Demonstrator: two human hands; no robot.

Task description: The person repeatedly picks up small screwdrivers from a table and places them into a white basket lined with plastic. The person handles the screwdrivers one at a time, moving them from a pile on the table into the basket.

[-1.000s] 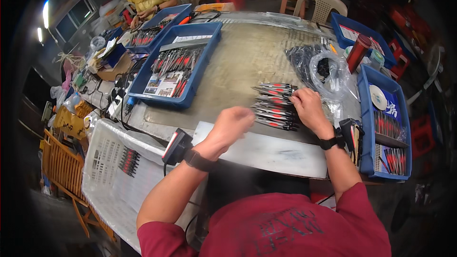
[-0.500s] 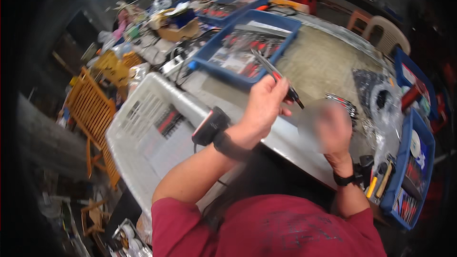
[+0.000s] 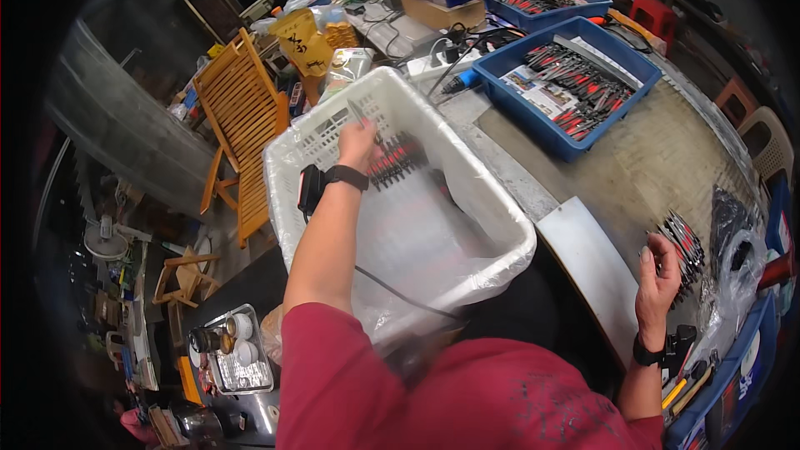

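Observation:
My left hand (image 3: 357, 146) is inside a white plastic basket (image 3: 521, 242) lined with clear film. It is closed round a slim tool (image 3: 356, 110) whose silvery end sticks up past the fingers. Beside and below that hand, a row of similar red-and-black-handled tools (image 3: 396, 162) lies in the basket. Over on the right, my right hand (image 3: 658, 279) is at the near edge of a pile of the same tools (image 3: 687, 246). Its fingers are curved, with the thumb apart, and I see no tool clearly held in them.
Two blue trays (image 3: 575, 146) of similar tools stand at the back of the table. A white board (image 3: 587, 262) lies between basket and pile. Clear plastic bags (image 3: 733, 283) and another blue bin (image 3: 725, 392) flank my right arm. A folding wooden chair (image 3: 242, 117) stands left. Someone sits at the far side.
My left hand has carried its tool from above the table leftward and down into the basket. My right hand has moved right to the pile. The whole view has swung left.

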